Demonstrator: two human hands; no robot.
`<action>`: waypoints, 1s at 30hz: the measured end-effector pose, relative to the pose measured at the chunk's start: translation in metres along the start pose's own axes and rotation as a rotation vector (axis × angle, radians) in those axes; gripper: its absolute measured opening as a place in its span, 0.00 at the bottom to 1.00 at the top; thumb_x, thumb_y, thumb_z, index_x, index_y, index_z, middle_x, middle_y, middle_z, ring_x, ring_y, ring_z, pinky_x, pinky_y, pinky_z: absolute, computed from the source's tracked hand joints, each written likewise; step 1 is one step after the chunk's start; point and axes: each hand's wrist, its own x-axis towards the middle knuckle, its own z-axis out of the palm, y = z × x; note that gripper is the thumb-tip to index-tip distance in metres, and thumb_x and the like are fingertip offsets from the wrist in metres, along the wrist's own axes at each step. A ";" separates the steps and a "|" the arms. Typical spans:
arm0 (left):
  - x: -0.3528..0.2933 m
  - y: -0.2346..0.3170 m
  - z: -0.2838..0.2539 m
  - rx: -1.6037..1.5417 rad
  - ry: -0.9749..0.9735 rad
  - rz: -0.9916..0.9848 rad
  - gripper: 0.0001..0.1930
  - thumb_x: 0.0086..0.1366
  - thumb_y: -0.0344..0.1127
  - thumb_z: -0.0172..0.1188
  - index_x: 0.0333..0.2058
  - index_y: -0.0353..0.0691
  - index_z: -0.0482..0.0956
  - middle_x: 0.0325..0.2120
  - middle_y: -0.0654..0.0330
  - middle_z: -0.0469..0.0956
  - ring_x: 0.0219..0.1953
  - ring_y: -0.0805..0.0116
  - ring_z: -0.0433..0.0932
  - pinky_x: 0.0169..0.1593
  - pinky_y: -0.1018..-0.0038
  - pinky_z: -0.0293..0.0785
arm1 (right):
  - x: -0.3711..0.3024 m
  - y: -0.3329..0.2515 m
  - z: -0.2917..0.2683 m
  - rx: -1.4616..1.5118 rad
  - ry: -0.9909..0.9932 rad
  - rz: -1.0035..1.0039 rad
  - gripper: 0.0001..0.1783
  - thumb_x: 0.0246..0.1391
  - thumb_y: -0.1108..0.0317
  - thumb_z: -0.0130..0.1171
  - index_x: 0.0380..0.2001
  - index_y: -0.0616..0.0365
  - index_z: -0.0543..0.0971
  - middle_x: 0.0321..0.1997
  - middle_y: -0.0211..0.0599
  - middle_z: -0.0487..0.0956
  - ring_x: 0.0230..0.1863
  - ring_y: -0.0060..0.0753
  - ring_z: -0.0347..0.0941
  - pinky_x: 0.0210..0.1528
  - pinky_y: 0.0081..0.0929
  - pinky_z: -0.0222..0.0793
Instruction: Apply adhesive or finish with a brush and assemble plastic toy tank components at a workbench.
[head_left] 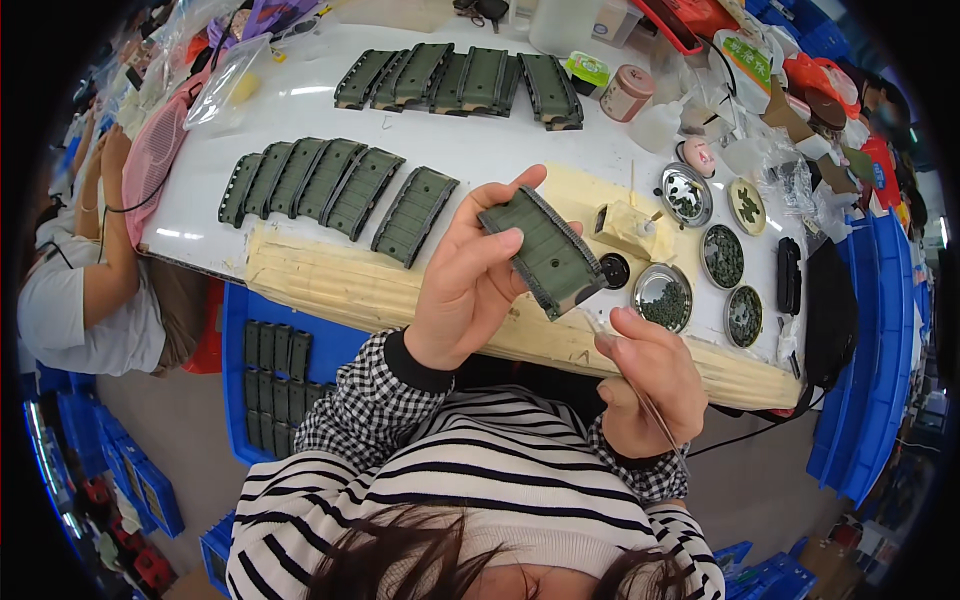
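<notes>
My left hand holds a curved dark green panel up over the table's near edge, thumb on its face and fingers behind. The panel has ridged dark long edges, a small hole and a camouflage patch at its lower end. In my right hand are thin metal tweezers, pinched between thumb and fingers. Their tips come close to the panel's lower corner; I cannot make out anything between them. Beyond the left hand lies a similar single panel, beside a row of overlapping panels.
More panels lie at the back. On the right are metal dishes of small green pieces, a black round lid and a yellowish block with upright sticks. A blue crate holds panels below. Another person's arm is left.
</notes>
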 end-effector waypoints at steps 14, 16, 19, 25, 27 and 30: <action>0.000 0.001 0.002 0.026 -0.013 0.002 0.17 0.63 0.27 0.48 0.51 0.42 0.64 0.65 0.48 0.51 0.59 0.47 0.68 0.53 0.56 0.78 | 0.001 0.000 0.014 0.003 -0.001 -0.014 0.24 0.41 0.80 0.69 0.45 0.61 0.77 0.44 0.43 0.77 0.54 0.51 0.74 0.57 0.43 0.73; 0.001 0.000 0.002 0.026 -0.018 0.004 0.17 0.63 0.27 0.48 0.51 0.42 0.64 0.65 0.48 0.51 0.59 0.47 0.68 0.52 0.56 0.79 | 0.001 0.000 0.014 -0.013 -0.001 -0.016 0.24 0.41 0.80 0.69 0.45 0.61 0.77 0.44 0.43 0.77 0.54 0.51 0.74 0.57 0.43 0.73; 0.001 0.000 0.001 0.026 -0.019 0.015 0.16 0.63 0.27 0.48 0.51 0.42 0.64 0.65 0.48 0.52 0.58 0.47 0.68 0.52 0.56 0.79 | 0.001 0.001 0.014 -0.021 -0.002 -0.025 0.24 0.41 0.80 0.69 0.45 0.61 0.77 0.44 0.43 0.77 0.54 0.51 0.74 0.57 0.42 0.73; 0.000 -0.001 0.001 0.029 -0.010 0.020 0.16 0.63 0.27 0.49 0.50 0.42 0.64 0.64 0.48 0.53 0.58 0.48 0.69 0.52 0.56 0.79 | 0.000 0.002 0.016 -0.014 0.010 -0.027 0.23 0.42 0.80 0.68 0.45 0.62 0.78 0.44 0.43 0.77 0.54 0.51 0.74 0.57 0.43 0.73; 0.000 -0.002 0.002 0.022 -0.003 0.022 0.16 0.63 0.27 0.49 0.50 0.42 0.64 0.64 0.48 0.53 0.58 0.48 0.68 0.52 0.56 0.79 | 0.000 0.001 0.016 -0.012 0.013 -0.022 0.22 0.42 0.81 0.68 0.45 0.62 0.78 0.44 0.44 0.77 0.54 0.51 0.74 0.57 0.43 0.73; 0.000 -0.002 0.002 0.009 -0.004 0.013 0.16 0.63 0.27 0.49 0.50 0.42 0.64 0.63 0.49 0.53 0.59 0.47 0.68 0.53 0.55 0.78 | -0.001 0.002 0.016 -0.005 0.020 -0.008 0.21 0.43 0.81 0.67 0.44 0.62 0.78 0.45 0.45 0.77 0.54 0.51 0.74 0.57 0.43 0.72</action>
